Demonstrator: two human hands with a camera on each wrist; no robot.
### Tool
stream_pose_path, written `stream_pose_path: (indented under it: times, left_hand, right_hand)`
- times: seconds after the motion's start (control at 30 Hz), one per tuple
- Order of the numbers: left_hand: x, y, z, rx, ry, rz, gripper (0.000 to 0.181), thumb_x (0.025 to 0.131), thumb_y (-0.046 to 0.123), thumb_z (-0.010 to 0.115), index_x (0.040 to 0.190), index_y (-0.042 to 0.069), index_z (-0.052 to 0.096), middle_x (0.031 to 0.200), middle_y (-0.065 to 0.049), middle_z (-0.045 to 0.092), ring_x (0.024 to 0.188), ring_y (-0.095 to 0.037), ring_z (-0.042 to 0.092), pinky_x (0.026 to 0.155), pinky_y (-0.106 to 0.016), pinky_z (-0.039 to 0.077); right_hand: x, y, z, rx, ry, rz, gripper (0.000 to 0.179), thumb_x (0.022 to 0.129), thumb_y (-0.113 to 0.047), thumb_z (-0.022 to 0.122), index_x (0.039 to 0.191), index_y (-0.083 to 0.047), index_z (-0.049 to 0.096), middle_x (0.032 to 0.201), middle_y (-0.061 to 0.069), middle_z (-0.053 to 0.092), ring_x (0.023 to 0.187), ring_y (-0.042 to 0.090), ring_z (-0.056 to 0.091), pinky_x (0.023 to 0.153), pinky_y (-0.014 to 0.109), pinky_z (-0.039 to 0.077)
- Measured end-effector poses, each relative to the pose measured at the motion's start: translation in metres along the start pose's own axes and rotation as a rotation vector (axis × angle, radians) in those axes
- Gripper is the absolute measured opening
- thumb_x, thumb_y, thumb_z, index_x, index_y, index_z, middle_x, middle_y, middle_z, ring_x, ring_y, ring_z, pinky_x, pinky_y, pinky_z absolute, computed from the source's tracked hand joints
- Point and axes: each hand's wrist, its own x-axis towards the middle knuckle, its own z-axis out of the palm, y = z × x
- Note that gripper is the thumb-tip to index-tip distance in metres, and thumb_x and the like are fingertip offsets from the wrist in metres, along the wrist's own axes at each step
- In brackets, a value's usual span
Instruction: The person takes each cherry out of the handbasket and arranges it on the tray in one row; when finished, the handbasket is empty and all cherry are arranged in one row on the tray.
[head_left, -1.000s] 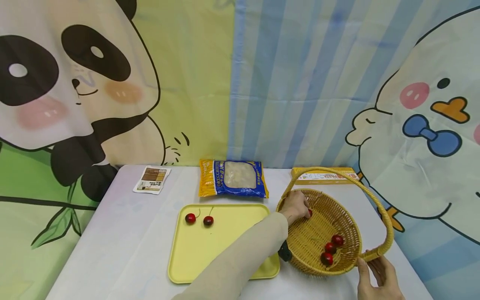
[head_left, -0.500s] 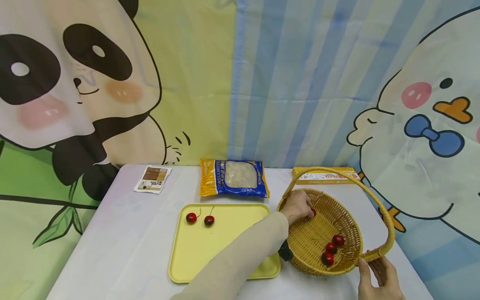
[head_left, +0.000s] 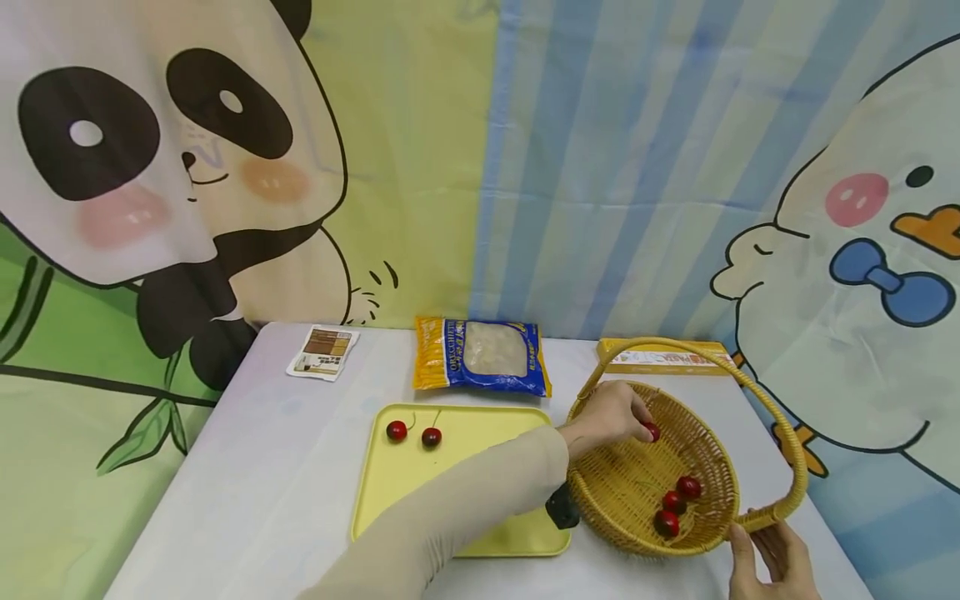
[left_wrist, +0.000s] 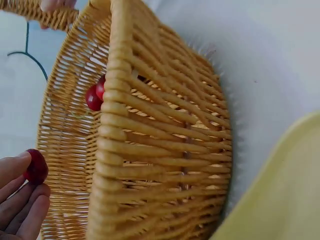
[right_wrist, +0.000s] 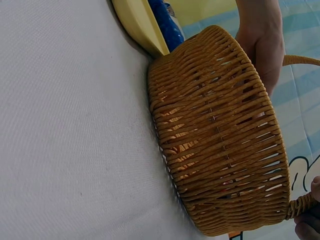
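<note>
My left hand reaches over the left rim of the round wicker basket and pinches a dark red cherry between thumb and fingers. Several more cherries lie in a row on the basket's floor, towards the near right side. At the basket's right, my right hand holds the base of the arched handle; in the right wrist view its fingertips show at the lower right corner. Two stemmed cherries, one left of the other, sit on the yellow tray.
The tray stands close left of the basket, partly covered by my left sleeve. Behind it lies a blue and yellow pasta bag. A small white packet is at the back left, and an orange box behind the basket.
My left hand has moved a little right over the basket with its cherry, which shows more clearly. The right hand stays at the handle base. The head view has shifted slightly.
</note>
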Motion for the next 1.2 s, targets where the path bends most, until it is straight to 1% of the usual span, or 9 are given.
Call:
stream_pose_path:
  times: [0.23,0.37,0.47,0.63,0.73,0.87,0.97,1.1,1.2]
  left_hand:
    - [-0.015,-0.005,-0.012,-0.043,-0.051,0.078,0.017,0.085,0.019,0.089,0.102,0.021,0.085,0.086,0.015,0.077,0.078,0.004,0.064,0.068,-0.016,0.053]
    - [-0.023,-0.012,-0.022,-0.020,-0.066,0.143,0.018,0.086,0.021,0.088,0.104,0.022,0.085,0.087,0.017,0.078,0.077,0.007,0.064,0.069,-0.013,0.052]
    - [-0.030,-0.019,-0.030,-0.041,-0.072,0.170,0.018,0.087,0.021,0.087,0.105,0.021,0.084,0.088,0.017,0.078,0.077,0.007,0.064,0.070,-0.013,0.052]
    - [-0.044,-0.032,-0.045,-0.102,-0.072,0.147,0.019,0.086,0.020,0.088,0.106,0.020,0.085,0.087,0.016,0.079,0.077,0.006,0.065,0.071,-0.015,0.054]
    - [-0.054,-0.040,-0.055,-0.130,-0.073,0.131,0.019,0.086,0.020,0.088,0.105,0.019,0.085,0.088,0.014,0.079,0.077,0.006,0.067,0.070,-0.016,0.054]
    - [-0.068,-0.053,-0.072,-0.154,-0.055,0.132,0.020,0.086,0.020,0.088,0.106,0.018,0.085,0.089,0.012,0.079,0.077,0.004,0.068,0.069,-0.018,0.055]
    - [-0.076,-0.063,-0.084,-0.176,-0.032,0.133,0.021,0.086,0.019,0.088,0.107,0.018,0.085,0.091,0.011,0.080,0.079,0.003,0.070,0.070,-0.019,0.057]
    - [-0.084,-0.075,-0.095,-0.207,0.001,0.113,0.022,0.085,0.021,0.089,0.107,0.020,0.085,0.092,0.010,0.080,0.081,0.002,0.072,0.072,-0.020,0.058]
    - [-0.089,-0.085,-0.100,-0.220,0.023,0.097,0.023,0.085,0.021,0.089,0.107,0.021,0.085,0.094,0.009,0.081,0.083,0.001,0.073,0.074,-0.020,0.058]
  right_hand:
    - [0.002,0.005,-0.001,0.001,0.006,0.026,0.049,0.109,-0.018,0.055,0.155,-0.004,0.046,0.140,0.031,0.059,0.139,0.042,0.055,0.119,0.040,0.043]
    - [0.004,0.009,0.000,0.000,0.009,0.028,0.049,0.109,-0.019,0.054,0.156,-0.005,0.046,0.140,0.030,0.059,0.137,0.045,0.055,0.119,0.040,0.043]
    - [0.005,0.011,0.000,0.001,0.006,0.036,0.049,0.110,-0.019,0.053,0.156,-0.006,0.045,0.142,0.029,0.058,0.138,0.045,0.054,0.119,0.040,0.043]
    - [0.005,0.015,0.001,0.009,0.013,0.030,0.049,0.109,-0.020,0.055,0.156,-0.007,0.046,0.141,0.028,0.059,0.138,0.042,0.055,0.120,0.037,0.043]
    - [0.007,0.019,0.002,0.018,0.029,0.013,0.048,0.108,-0.019,0.058,0.154,-0.009,0.049,0.139,0.026,0.061,0.137,0.034,0.057,0.118,0.031,0.044]
    - [0.010,0.027,0.002,0.011,0.037,0.009,0.048,0.107,-0.019,0.060,0.153,-0.013,0.050,0.139,0.022,0.061,0.136,0.024,0.057,0.116,0.025,0.044]
    - [0.012,0.032,0.000,-0.001,0.036,0.028,0.049,0.107,-0.022,0.059,0.155,-0.017,0.048,0.143,0.020,0.060,0.139,0.025,0.056,0.117,0.025,0.043]
    - [0.013,0.036,-0.002,-0.003,0.036,0.063,0.051,0.108,-0.027,0.057,0.157,-0.021,0.045,0.148,0.018,0.057,0.141,0.029,0.054,0.119,0.027,0.041]
    - [0.013,0.038,-0.003,0.010,0.030,0.059,0.051,0.108,-0.026,0.057,0.157,-0.021,0.045,0.149,0.018,0.056,0.142,0.023,0.054,0.119,0.025,0.041]
